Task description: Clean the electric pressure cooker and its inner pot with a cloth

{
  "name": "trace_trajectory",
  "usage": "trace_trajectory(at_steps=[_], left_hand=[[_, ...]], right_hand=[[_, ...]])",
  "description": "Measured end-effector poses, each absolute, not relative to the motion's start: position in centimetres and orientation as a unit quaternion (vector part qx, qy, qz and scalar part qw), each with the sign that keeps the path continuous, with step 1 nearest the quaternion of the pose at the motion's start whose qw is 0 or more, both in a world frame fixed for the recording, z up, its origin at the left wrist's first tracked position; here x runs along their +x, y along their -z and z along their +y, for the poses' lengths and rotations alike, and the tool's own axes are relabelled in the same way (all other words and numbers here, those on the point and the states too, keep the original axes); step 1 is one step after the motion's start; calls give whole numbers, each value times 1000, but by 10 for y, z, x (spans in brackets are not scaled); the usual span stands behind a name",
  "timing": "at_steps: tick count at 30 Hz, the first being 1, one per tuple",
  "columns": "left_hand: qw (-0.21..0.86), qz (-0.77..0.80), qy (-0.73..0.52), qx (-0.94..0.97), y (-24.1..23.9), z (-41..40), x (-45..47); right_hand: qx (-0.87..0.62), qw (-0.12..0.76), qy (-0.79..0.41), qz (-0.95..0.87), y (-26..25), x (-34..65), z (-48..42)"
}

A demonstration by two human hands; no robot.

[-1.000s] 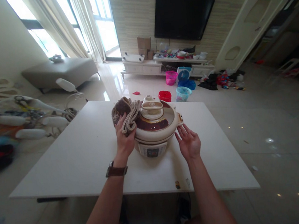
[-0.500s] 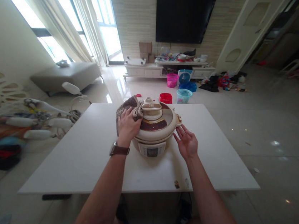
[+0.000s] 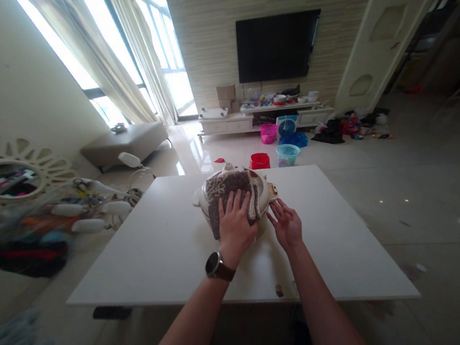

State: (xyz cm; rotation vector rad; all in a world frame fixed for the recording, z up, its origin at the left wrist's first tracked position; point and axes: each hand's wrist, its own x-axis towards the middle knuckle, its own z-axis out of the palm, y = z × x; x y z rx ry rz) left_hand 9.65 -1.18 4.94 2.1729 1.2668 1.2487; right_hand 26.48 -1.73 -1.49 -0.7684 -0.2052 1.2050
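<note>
A cream electric cooker [image 3: 201, 202] with a round lid stands on the white table. Folded over the lid is a brown patterned towel [image 3: 231, 186] with a pale edge, hiding most of the lid and the front panel. My left hand [image 3: 235, 221] holds this towel against the cooker, its fingers spread across the cloth and the thumb out of sight. At the cooker's right side handle [image 3: 272, 191] is my right hand [image 3: 288, 224], palm turned up, fingers stretched out with the tips at the handle's underside. Whether they bear any weight I cannot tell.
The white table [image 3: 148, 259] has a small dark and yellow object [image 3: 279, 290] near its front edge. Beyond it a red bucket [image 3: 259, 161] and a light blue basket [image 3: 288, 155] stand on the floor. A lamp with white shades [image 3: 115, 209] is at the left.
My left hand has slid the towel from the lid's left side rightward across its top and front, covering the knob area. My right hand stays by the handle. The view has tilted up.
</note>
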Motion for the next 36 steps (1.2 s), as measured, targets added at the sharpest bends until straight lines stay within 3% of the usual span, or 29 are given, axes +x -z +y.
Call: trace_trajectory(at_steps=[7, 12, 15, 17, 20, 24, 29, 36], left_hand=[[132, 504, -389, 760, -55, -3, 64], [238, 542, -643, 486, -50, 36, 30], [261, 495, -691, 458, -70, 66, 34], [249, 465, -638, 562, -86, 77, 50], [134, 483, -405, 765, -106, 80, 82], [2, 509, -215, 834, -128, 90, 111], [12, 541, -165, 824, -139, 106, 104], [-51, 432, -213, 875, -102, 67, 75]], right_hand=[[-350, 743, -563, -89, 17, 268, -16], [-353, 742, -562, -96, 18, 267, -17], [-354, 740, -564, -96, 19, 267, -16], [-356, 741, -562, -94, 20, 268, -15], [-360, 744, -557, -85, 21, 268, -13], [-356, 743, -562, -81, 20, 268, -15], [-349, 735, -575, -89, 17, 270, -18], [-351, 737, -572, -87, 17, 269, -16]])
